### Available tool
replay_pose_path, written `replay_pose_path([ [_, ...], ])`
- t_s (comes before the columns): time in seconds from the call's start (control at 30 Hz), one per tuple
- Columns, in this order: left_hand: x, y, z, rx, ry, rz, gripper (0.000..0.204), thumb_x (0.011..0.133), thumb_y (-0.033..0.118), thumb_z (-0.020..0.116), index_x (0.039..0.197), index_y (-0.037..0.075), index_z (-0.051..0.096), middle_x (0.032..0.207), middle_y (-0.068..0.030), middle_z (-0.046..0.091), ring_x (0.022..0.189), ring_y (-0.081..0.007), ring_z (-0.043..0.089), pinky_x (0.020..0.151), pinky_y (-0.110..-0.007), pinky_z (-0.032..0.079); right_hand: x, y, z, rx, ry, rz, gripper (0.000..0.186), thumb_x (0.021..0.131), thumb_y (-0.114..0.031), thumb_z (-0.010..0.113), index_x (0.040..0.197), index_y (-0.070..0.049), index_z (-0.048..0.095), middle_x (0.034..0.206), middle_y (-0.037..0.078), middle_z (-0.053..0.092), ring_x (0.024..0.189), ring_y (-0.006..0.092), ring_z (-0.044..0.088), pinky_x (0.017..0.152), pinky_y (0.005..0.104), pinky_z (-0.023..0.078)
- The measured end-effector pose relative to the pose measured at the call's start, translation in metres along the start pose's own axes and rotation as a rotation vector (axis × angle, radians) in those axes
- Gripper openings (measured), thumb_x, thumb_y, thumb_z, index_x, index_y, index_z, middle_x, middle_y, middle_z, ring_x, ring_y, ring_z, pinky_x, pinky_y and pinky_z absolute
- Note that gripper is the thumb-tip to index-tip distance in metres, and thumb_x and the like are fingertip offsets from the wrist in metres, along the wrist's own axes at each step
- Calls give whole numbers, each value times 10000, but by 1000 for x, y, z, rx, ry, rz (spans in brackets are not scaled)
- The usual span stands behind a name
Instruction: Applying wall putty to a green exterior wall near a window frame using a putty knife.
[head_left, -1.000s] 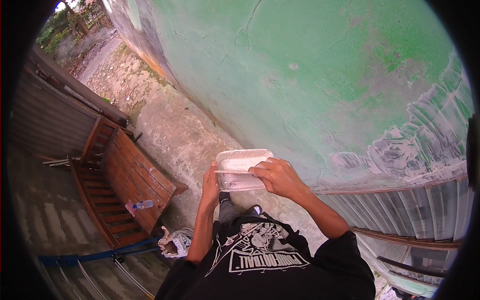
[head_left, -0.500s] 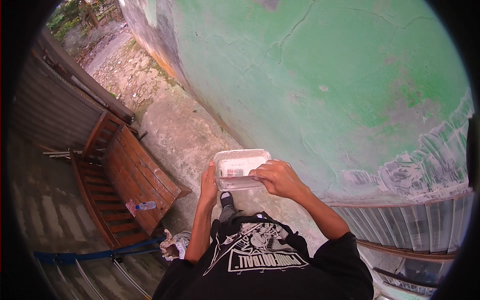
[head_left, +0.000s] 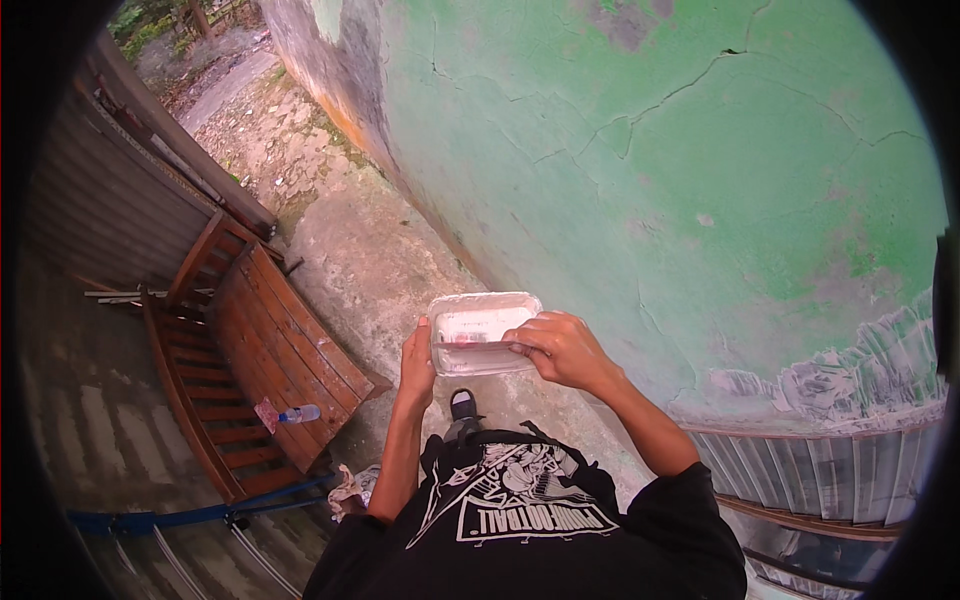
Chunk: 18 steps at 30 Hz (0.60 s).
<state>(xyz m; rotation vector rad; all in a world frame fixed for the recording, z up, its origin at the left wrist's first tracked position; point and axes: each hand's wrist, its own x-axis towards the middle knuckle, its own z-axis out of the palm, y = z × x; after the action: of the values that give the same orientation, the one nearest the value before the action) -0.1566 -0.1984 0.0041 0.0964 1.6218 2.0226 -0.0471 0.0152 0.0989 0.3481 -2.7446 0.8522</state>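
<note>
In front of my body is a rectangular clear plastic tub point(head_left: 486, 369), its inside smeared with white paste. My left hand point(head_left: 417, 358) grips its left wall, thumb upright along the side. Over the tub's right side, my right hand point(head_left: 563, 349) is closed, pinching a thin flat scraper point(head_left: 472, 346). This blade lies across the tub's opening from side to side; its grip is hidden by my fingers. Whether it touches the paste I cannot tell.
A cracked green wall point(head_left: 600, 200) runs along the right, with a whitish smeared patch point(head_left: 850, 360) low on it. Louvred glass panes point(head_left: 810, 470) are below. To the left stands a wooden bench point(head_left: 285, 340) holding a plastic bottle point(head_left: 299, 414). Concrete floor point(head_left: 350, 240) leads away.
The view has shifted slightly, so the wall and bench sit a little further right. My foot shows slightly lower. Both hands keep their hold; the scraper stays across the tub, slightly higher in view.
</note>
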Motion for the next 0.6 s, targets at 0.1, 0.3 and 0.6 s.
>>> replay_pose_path([
  [0.1, 9, 10, -4, -11, -20, 23, 512, 1066, 378, 356, 1141, -49, 627, 1022, -87, 667, 902, -130, 602, 855, -287, 468, 18, 0, -4, -17, 17, 5, 165, 817, -91, 670, 979, -81, 700, 853, 96, 697, 782, 301, 646, 717, 404, 501],
  [0.3, 29, 12, -17, -4, -36, -8, 499, 1069, 361, 351, 1143, -50, 624, 1019, -85, 669, 899, -130, 604, 840, -294, 477, 34, 0, 4, 26, -114, 91, 159, 838, -118, 668, 985, -71, 707, 856, 119, 693, 805, 319, 651, 733, 405, 504],
  [0.6, 52, 18, -9, 8, -181, -77, 499, 1068, 361, 352, 1152, -52, 620, 1056, -92, 667, 927, -142, 613, 865, -305, 481, 38, 7, 0, 17, -94, 180, 176, 849, -132, 665, 989, -32, 703, 890, 150, 696, 822, 347, 653, 746, 422, 515],
])
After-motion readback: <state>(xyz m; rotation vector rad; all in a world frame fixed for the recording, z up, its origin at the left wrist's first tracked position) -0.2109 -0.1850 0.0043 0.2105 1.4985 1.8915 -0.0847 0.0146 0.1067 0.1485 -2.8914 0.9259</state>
